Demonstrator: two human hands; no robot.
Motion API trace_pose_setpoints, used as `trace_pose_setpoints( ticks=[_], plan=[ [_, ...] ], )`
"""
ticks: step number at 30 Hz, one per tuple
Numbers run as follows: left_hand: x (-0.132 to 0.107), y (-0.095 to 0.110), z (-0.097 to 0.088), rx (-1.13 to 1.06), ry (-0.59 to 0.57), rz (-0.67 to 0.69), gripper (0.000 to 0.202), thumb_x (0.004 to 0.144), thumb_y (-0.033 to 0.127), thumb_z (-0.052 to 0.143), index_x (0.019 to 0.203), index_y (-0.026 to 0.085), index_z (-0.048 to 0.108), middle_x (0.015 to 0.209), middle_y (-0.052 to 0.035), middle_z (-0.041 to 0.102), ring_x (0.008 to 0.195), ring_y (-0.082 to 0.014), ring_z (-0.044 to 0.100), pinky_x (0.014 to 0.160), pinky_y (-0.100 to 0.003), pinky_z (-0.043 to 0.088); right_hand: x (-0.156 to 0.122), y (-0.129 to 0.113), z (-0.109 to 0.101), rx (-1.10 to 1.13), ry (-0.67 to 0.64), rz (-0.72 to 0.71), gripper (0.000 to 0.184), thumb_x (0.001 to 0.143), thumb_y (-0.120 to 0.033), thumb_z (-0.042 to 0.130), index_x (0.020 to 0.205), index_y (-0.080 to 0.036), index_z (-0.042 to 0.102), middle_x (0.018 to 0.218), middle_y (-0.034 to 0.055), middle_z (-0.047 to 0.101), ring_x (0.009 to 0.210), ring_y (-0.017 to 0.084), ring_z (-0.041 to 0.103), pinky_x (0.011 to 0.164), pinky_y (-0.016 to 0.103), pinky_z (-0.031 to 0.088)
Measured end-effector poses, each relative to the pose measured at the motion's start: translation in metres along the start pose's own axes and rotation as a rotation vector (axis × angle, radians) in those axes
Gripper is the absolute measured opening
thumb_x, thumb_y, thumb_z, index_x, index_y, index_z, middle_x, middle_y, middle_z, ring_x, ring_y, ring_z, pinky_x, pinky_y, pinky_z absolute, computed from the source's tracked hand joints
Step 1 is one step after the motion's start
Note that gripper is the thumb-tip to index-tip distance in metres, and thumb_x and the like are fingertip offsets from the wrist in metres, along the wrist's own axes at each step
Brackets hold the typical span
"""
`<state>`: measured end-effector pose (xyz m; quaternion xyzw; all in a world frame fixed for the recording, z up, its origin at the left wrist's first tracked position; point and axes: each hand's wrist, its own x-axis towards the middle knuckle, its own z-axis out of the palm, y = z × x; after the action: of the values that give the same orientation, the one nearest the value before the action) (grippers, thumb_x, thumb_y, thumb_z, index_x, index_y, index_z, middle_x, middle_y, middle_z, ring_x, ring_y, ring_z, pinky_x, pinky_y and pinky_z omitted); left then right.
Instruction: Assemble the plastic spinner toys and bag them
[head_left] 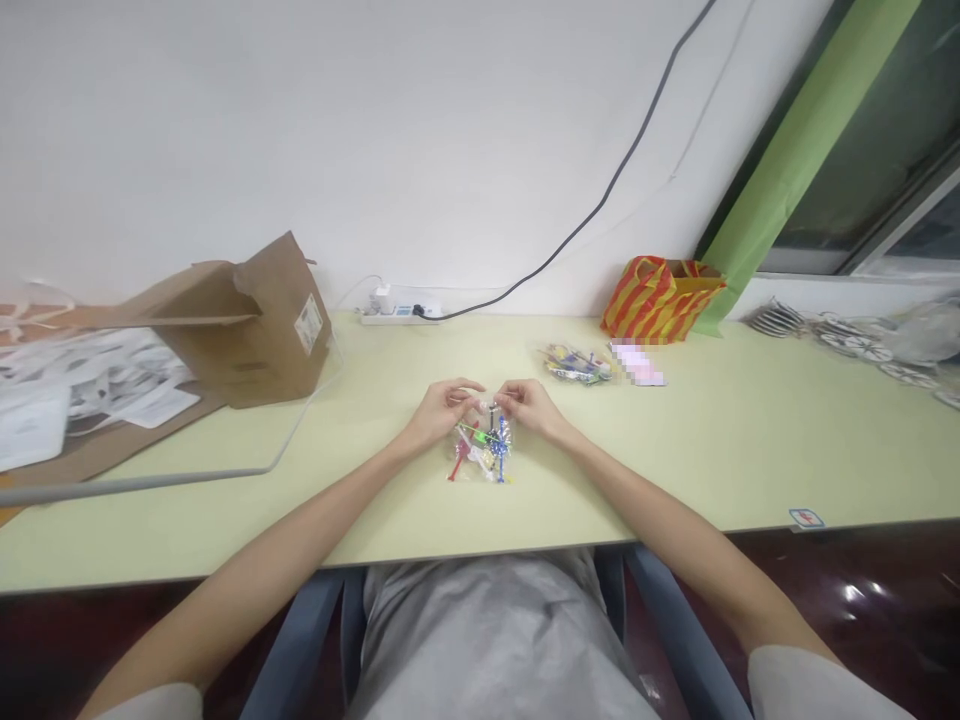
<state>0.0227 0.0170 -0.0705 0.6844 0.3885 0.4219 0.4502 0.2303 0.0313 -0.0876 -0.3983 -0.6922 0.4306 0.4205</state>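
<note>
At mid-front of the desk (675,450) | clear bag (481,450) of coloured plastic parts | left hand (446,412), right hand (529,408): fingers (471,392) pinching bag's top | second bag (576,364) behind, nearer back edge

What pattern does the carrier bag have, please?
The carrier bag has red-and-yellow stripes, seen in the head view.

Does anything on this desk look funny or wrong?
Yes! The brown cardboard box on the left looks tipped over, with its flaps sticking out. The pink thing looks odd too, because it is all blocky and blurred.
</note>
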Motion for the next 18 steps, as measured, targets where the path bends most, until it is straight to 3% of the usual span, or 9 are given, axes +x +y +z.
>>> trace_pose_setpoints(
  ticks=[3, 9, 13, 16, 18],
  plan=[
    [0.005, -0.005, -0.001, 0.024, 0.022, 0.021, 0.027, 0.078, 0.038, 0.077, 0.088, 0.013, 0.074, 0.082, -0.0092, 0.078, 0.071, -0.0200, 0.074, 0.063, -0.027, 0.058, 0.004, 0.003, -0.002, -0.023, 0.060, -0.007, 0.027, 0.080, -0.042, 0.068, 0.070, -0.017, 0.066, 0.059, 0.0023, 0.065, 0.054, 0.015, 0.058, 0.056, 0.027, 0.043],
    [0.002, -0.004, -0.008, 0.027, -0.001, 0.019, 0.038, 0.087, 0.050, 0.070, 0.078, 0.014, 0.067, 0.052, -0.0004, 0.063, 0.039, -0.0121, 0.054, 0.039, -0.022, 0.042, 0.006, -0.007, -0.017, 0.041, 0.182, -0.030, 0.035, 0.081, -0.054, 0.067, 0.075, -0.020, 0.062, 0.068, 0.0047, 0.067, 0.062, 0.019, 0.065, 0.062, 0.031, 0.052],
    [-0.002, 0.003, -0.008, 0.028, -0.008, 0.046, 0.039, 0.091, 0.053, 0.065, 0.080, 0.015, 0.063, 0.053, 0.0008, 0.062, 0.042, -0.0107, 0.055, 0.043, -0.021, 0.045, 0.006, -0.011, -0.020, 0.103, 0.266, -0.009, 0.043, 0.081, -0.065, 0.063, 0.083, -0.023, 0.053, 0.074, 0.0026, 0.067, 0.054, 0.016, 0.062, 0.053, 0.029, 0.052],
    [-0.006, 0.006, -0.007, 0.041, -0.038, 0.040, 0.040, 0.094, 0.055, 0.060, 0.089, 0.016, 0.064, 0.055, 0.0015, 0.062, 0.042, -0.0110, 0.055, 0.042, -0.021, 0.044, 0.016, -0.009, -0.026, 0.107, 0.348, 0.016, 0.041, 0.083, -0.064, 0.060, 0.084, -0.024, 0.048, 0.067, -0.0009, 0.063, 0.045, 0.013, 0.054, 0.044, 0.025, 0.044],
    [-0.007, 0.006, -0.008, 0.048, -0.054, 0.024, 0.040, 0.096, 0.056, 0.057, 0.098, 0.016, 0.065, 0.055, 0.0021, 0.061, 0.042, -0.0113, 0.056, 0.041, -0.020, 0.043, 0.033, -0.007, -0.041, 0.082, 0.432, 0.029, 0.036, 0.087, -0.060, 0.057, 0.086, -0.025, 0.046, 0.062, -0.0036, 0.058, 0.043, 0.013, 0.051, 0.043, 0.024, 0.042]
  ],
)
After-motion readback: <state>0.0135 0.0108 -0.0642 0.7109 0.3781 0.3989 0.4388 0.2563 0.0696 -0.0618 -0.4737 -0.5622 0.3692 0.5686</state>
